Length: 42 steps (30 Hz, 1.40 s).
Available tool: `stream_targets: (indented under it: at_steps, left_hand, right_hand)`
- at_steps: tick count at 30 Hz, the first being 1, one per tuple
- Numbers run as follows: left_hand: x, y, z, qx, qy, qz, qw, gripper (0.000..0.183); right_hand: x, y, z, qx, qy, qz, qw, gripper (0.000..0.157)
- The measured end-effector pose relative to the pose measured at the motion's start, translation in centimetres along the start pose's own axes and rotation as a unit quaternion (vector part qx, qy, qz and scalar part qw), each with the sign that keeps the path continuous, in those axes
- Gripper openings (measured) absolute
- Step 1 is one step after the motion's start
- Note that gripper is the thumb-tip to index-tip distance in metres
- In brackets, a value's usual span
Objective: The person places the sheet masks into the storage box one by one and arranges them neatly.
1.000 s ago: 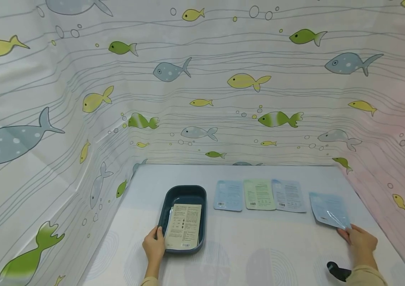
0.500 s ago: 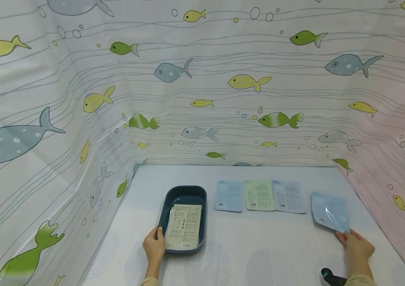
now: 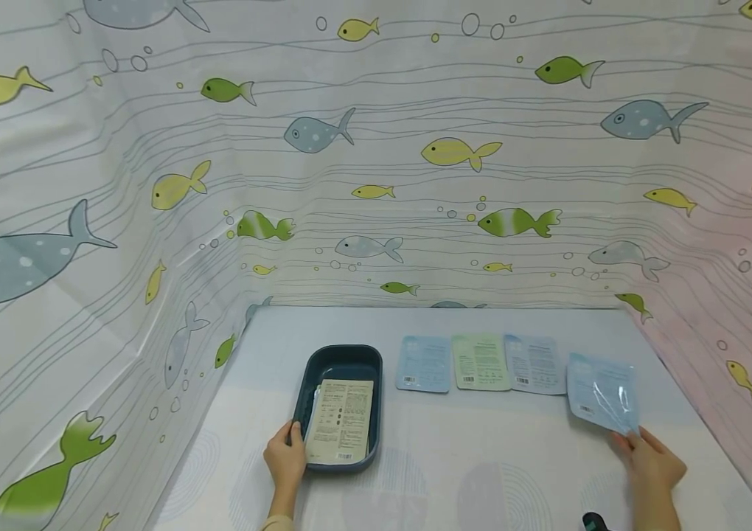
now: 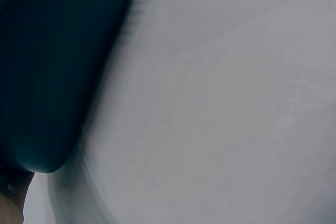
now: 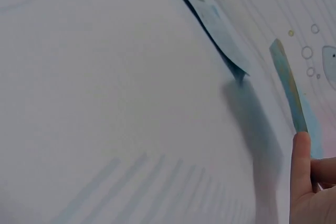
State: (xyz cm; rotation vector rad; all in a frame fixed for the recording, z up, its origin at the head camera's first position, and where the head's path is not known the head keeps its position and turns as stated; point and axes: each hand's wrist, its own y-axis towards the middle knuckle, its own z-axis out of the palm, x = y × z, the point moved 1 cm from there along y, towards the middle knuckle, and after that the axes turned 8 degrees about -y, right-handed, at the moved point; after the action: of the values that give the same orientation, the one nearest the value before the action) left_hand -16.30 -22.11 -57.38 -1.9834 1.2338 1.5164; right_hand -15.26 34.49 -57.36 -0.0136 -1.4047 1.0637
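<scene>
My left hand (image 3: pixel 285 456) grips the near left side of a dark blue tray (image 3: pixel 378 413), thumb over the rim. Inside the tray lie cream-coloured printed packets (image 3: pixel 340 420), one on top of another. In the left wrist view the tray's outer wall (image 4: pixel 58 72) fills the upper left. My right hand (image 3: pixel 653 464) pinches the lower right corner of a light blue sachet (image 3: pixel 601 391). The right wrist view shows that sachet (image 5: pixel 290 85) edge-on, raised off the table with a shadow beneath, above my right hand (image 5: pixel 310 187).
Left of the held sachet lie a blue sachet (image 3: pixel 423 364), a green sachet (image 3: pixel 481 361) and a pale blue sachet (image 3: pixel 535 364) in a row. Fish-patterned sheeting (image 3: pixel 383 221) encloses the white table (image 3: pixel 442 428). A black object (image 3: pixel 593 521) shows near the right wrist.
My right hand has moved left with the sachet, bringing it close to the row's right end. The left hand and the tray stay put.
</scene>
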Motion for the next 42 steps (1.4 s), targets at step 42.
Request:
stream_targets:
  at_steps: [42]
  left_hand:
    - [0.3,0.0,0.0,-0.006,-0.005,0.030,0.9995,0.023]
  right_hand:
    - [-6.7,-2.9,2.8,0.029,-0.074,-0.080,0.994,0.028]
